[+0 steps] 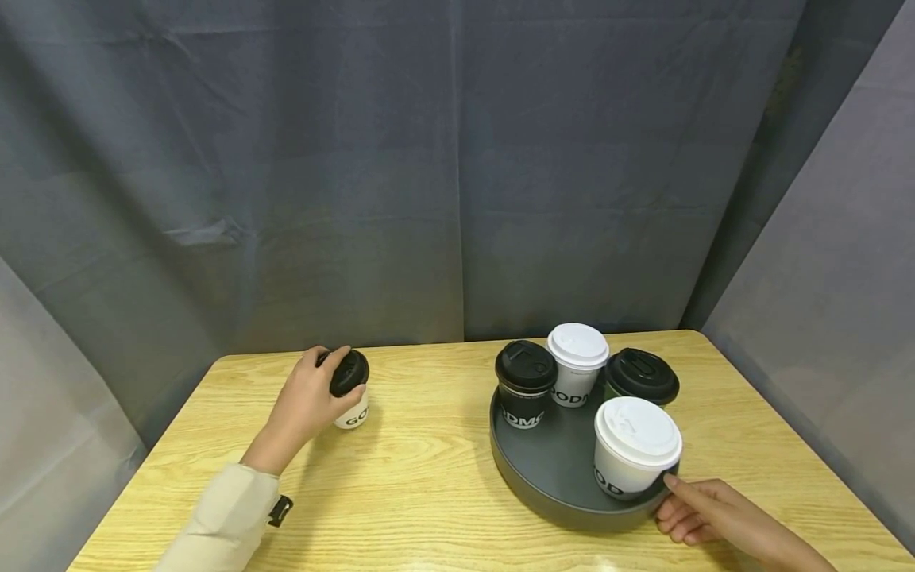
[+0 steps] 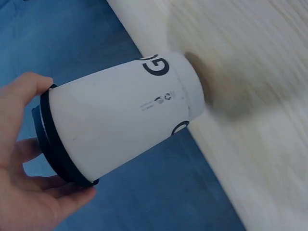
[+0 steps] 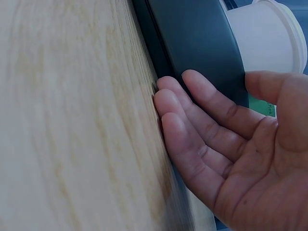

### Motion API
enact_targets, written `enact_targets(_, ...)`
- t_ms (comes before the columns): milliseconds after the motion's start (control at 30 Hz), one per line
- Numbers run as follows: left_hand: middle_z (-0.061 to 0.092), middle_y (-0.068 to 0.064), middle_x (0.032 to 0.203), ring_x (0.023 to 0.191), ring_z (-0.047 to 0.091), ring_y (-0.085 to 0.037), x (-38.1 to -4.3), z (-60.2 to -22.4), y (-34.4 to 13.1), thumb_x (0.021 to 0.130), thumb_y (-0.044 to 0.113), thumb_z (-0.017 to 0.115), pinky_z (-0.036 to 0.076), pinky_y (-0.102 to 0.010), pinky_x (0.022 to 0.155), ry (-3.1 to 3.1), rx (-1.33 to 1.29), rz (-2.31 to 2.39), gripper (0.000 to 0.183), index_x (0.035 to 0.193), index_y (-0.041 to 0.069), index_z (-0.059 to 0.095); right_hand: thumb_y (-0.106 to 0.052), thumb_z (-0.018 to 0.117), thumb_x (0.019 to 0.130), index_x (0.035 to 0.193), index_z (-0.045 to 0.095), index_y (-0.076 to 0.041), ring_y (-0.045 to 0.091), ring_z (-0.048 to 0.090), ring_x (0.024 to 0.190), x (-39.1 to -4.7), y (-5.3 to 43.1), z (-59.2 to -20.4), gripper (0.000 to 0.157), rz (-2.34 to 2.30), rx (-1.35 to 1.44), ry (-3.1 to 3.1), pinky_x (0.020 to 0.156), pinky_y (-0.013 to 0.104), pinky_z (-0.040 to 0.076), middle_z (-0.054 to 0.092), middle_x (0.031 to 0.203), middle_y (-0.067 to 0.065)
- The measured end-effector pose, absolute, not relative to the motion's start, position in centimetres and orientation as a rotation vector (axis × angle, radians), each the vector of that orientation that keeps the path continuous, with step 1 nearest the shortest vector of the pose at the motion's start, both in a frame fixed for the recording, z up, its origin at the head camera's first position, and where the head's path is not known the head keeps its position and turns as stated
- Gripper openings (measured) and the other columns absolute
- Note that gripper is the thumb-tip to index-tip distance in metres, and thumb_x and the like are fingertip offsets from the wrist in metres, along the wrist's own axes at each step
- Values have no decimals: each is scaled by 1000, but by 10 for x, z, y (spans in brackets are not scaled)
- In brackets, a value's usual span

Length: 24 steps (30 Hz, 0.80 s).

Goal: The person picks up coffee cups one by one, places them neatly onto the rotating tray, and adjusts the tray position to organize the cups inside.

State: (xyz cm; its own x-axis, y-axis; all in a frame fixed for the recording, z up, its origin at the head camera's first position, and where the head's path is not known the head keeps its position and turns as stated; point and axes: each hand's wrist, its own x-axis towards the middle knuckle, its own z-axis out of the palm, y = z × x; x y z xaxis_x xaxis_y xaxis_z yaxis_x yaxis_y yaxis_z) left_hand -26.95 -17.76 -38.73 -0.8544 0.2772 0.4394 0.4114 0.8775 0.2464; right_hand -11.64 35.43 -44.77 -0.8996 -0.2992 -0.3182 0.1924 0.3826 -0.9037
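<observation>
My left hand [image 1: 309, 397] grips a white paper cup [image 1: 353, 413] from above by its black lid [image 1: 350, 372]. In the left wrist view the thumb and fingers span the rim of that lid [image 2: 53, 139], and the cup's base is close to the table; whether it touches cannot be told. On the right, my right hand [image 1: 708, 512] pinches the edge of a round dark grey tray [image 1: 550, 508], thumb at the rim and fingers against the outer wall. Beside that thumb, inside the tray, stands a white cup with a white lid [image 1: 638, 433].
The tray also carries a black cup with a black lid [image 1: 525, 385], a white cup with a white lid [image 1: 575, 361] and a dark green cup with a black lid [image 1: 641, 377]. Grey curtains [image 1: 457, 175] hang behind and beside the wooden table [image 1: 422, 477].
</observation>
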Motion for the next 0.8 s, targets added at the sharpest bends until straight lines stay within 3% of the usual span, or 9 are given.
enact_targets(400,53,-21,123,99,61,-35,-231,-357,-120,81,37,75,56,-42,71,-2370,-814,-562,60,133,14,56,-34,26,107,96,65,10,15,65,76,-115,354,-447,60,-1518,-66,2222,68,29,56,69,88,6)
enact_targets(800,53,-16,128,109,60,-27,-199,-350,-65,78,39,75,54,-37,85,-2200,-1099,-700,62,132,15,56,-32,26,107,97,64,13,15,65,76,-115,353,-447,60,-1521,-84,2230,68,29,56,69,89,7)
